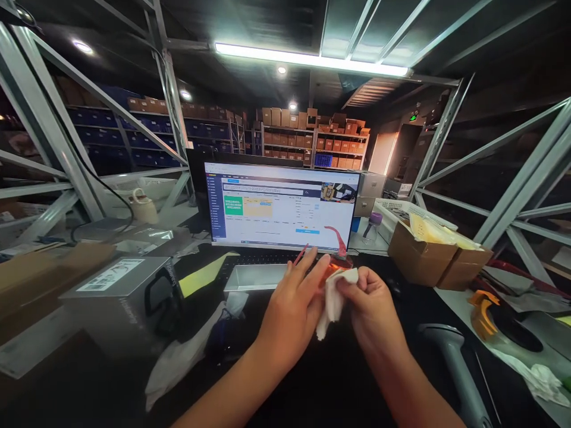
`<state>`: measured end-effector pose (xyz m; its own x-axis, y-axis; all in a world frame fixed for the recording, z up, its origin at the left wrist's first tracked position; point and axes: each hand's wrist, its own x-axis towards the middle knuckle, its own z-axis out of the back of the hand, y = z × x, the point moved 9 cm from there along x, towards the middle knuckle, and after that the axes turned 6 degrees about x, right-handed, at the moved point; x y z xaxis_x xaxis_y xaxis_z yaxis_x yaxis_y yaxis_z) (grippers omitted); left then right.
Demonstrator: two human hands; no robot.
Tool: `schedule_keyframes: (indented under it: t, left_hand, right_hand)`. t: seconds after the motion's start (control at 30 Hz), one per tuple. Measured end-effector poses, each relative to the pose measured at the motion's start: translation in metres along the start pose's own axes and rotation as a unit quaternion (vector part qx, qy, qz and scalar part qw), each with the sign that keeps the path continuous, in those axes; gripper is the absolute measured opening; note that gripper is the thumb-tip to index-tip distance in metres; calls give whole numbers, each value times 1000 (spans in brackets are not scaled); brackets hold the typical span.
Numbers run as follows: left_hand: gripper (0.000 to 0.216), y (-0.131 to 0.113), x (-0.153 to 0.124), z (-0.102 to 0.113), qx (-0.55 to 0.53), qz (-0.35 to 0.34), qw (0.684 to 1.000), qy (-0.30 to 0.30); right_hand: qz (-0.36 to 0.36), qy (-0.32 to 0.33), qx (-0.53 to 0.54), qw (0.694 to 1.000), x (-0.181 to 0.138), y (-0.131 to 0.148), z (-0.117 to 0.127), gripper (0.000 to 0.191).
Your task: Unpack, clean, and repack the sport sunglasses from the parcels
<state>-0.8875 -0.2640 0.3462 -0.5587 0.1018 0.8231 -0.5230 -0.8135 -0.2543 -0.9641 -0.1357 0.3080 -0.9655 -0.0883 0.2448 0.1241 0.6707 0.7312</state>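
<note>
In front of the monitor, my left hand (292, 306) is closed around a pair of sunglasses (342, 261) with orange-red lenses. One pink-red temple arm rises, curved, on the right side; the other slants up behind my left fingers. A white tissue (332, 300) is pinched in my right hand (370, 294) and lies against the lens, its lower end hanging down. Part of the frame is hidden behind the fingers and tissue. Just beyond the left hand is an open, light grey box (254, 277).
A monitor (276, 208) stands behind a black keyboard. To the left are a grey box (118, 297), a yellow sheet (205, 274) and a white pouch (182, 362). At right are a barcode scanner (457, 368), a tape dispenser (484, 315) and a cardboard box (419, 255).
</note>
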Motion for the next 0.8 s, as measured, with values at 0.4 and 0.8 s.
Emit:
schedule_keyframes:
  t: [0.4, 0.8]
  left_hand:
    - [71, -3, 7, 1, -18, -85, 990, 110]
    - [50, 18, 15, 37, 1, -29, 999, 18]
  right_hand:
    - [-115, 6, 48, 992, 14, 7, 8, 50]
    - [89, 105, -457, 879, 11, 90, 32, 26]
